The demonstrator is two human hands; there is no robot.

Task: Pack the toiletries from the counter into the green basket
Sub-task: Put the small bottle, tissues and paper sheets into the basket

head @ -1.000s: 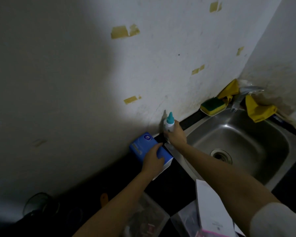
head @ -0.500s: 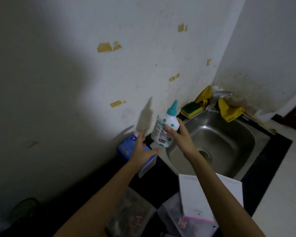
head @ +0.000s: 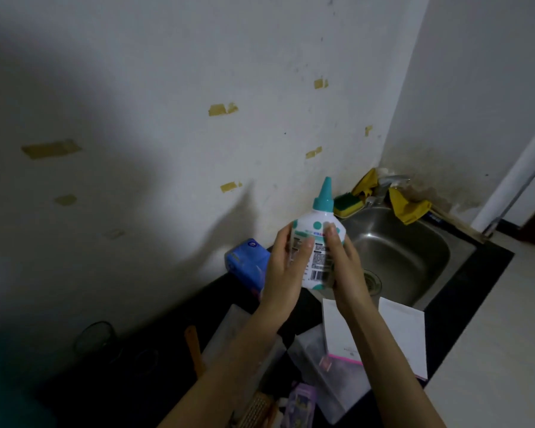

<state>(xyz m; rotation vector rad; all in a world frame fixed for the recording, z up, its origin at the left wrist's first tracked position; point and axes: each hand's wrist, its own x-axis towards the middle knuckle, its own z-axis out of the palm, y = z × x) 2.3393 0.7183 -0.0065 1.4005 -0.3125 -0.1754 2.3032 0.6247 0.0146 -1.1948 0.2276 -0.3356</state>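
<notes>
Bottle (head: 317, 242), white with teal dots and teal nozzle cap, upright, gripped by left hand (head: 286, 270) and right hand (head: 346, 267). Barcode (head: 320, 274) faces camera; label text too blurred to read. Blue box (head: 244, 261) just behind left hand.

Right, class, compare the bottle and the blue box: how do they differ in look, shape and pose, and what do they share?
Colour: the bottle is white with teal dots and cap; the blue box is mostly blue.
Shape: the bottle is rounded, the blue box rectangular.
Pose: the bottle is held upright by the left hand and right hand; the blue box lies on the counter.
Shared: both carry print.
</notes>
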